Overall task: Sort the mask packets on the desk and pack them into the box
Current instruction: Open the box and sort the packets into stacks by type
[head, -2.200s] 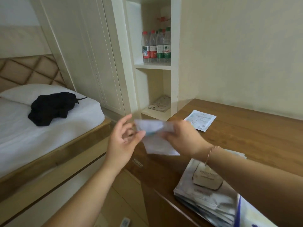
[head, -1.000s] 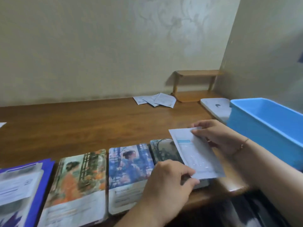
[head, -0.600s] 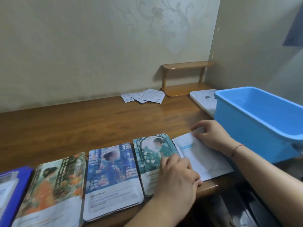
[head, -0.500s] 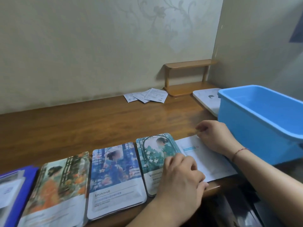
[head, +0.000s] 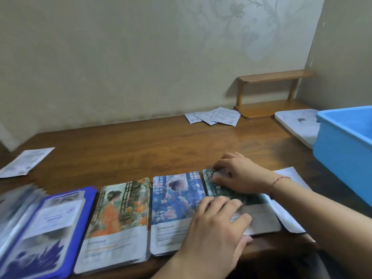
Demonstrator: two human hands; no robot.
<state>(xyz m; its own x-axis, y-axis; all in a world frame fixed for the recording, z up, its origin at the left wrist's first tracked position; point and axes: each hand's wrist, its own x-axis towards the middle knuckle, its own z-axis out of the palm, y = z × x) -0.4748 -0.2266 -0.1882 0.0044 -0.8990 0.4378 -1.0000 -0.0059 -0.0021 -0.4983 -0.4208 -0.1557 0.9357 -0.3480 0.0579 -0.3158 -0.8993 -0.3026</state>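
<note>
— Glossy packets lie in a row along the bench front edge: purple packet, orange packet, blue packet, green packet. Any writing?

— A blurred brand word on the blue one; I cannot read it.

— Hands?

— Left hand lies flat, fingers straight, on the green packet; right hand pinches its top edge. Farther right stands the blue box.

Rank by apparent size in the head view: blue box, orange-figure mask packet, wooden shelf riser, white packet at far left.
1. Orange-figure mask packet, though nearness inflates it
2. Blue box, partly cut off, so unsure
3. Wooden shelf riser
4. White packet
</note>
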